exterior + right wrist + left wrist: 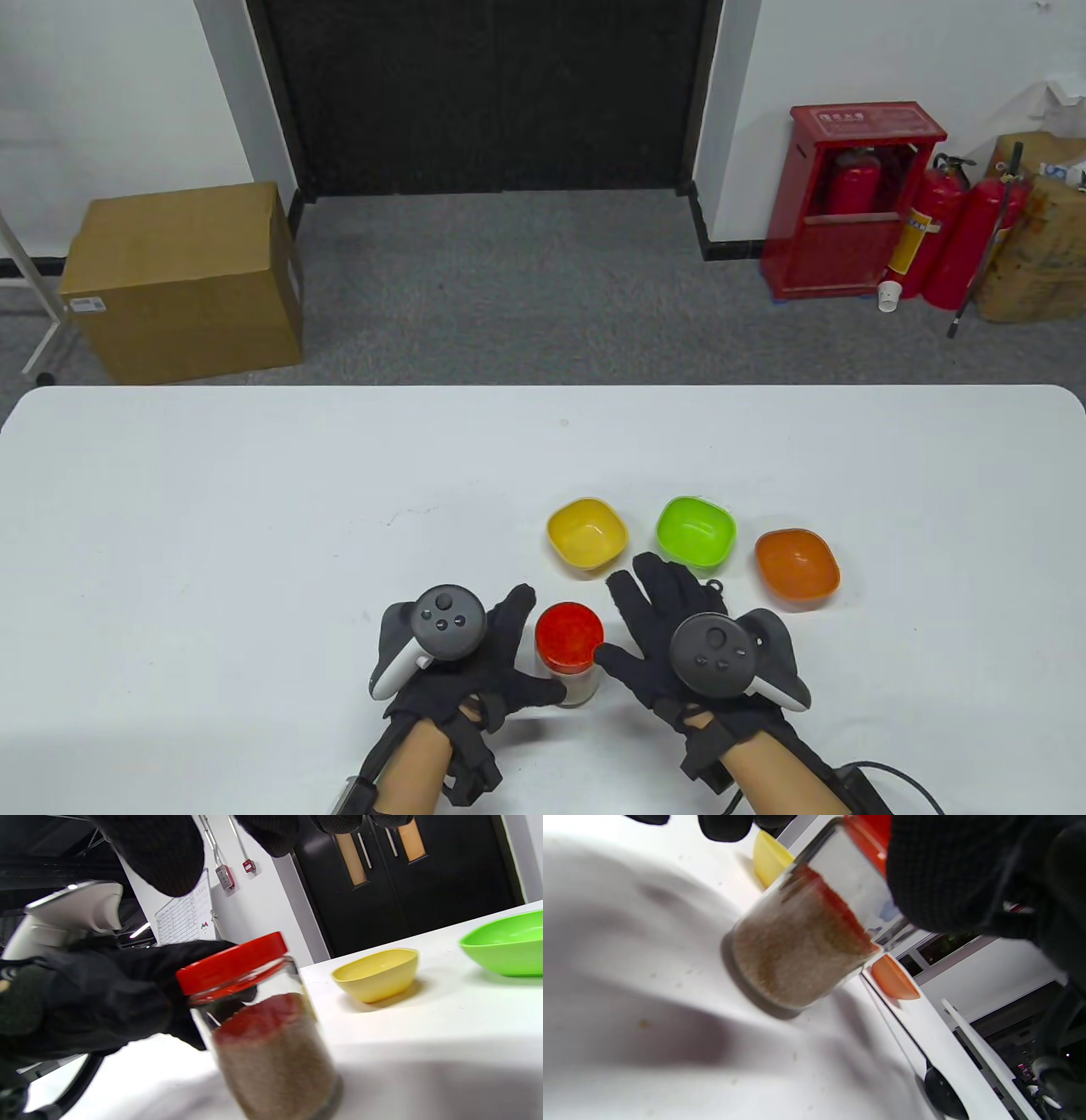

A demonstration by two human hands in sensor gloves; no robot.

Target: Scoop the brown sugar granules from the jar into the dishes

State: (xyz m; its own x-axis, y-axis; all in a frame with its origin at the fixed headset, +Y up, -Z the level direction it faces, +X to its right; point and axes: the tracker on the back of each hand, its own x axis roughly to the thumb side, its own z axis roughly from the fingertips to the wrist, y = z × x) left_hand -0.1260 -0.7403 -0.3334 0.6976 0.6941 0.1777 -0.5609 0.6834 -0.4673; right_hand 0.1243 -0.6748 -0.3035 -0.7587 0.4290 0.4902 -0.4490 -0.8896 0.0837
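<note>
Still at the opening step: jar (569, 652) near table's front edge, red lid (569, 635) on. Left hand (475, 658) wrapped round the glass, right hand (670, 632) spread beside it. Next up, probably: twisting lid off.

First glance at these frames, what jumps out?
The glass jar with its red lid on, near the table's front edge, gripped by the left hand while the right hand hovers open beside it. Behind it runs a row of three bright empty dishes: yellow dish, green dish, orange dish. The wrist views show the jar about half full of brown granules.
</note>
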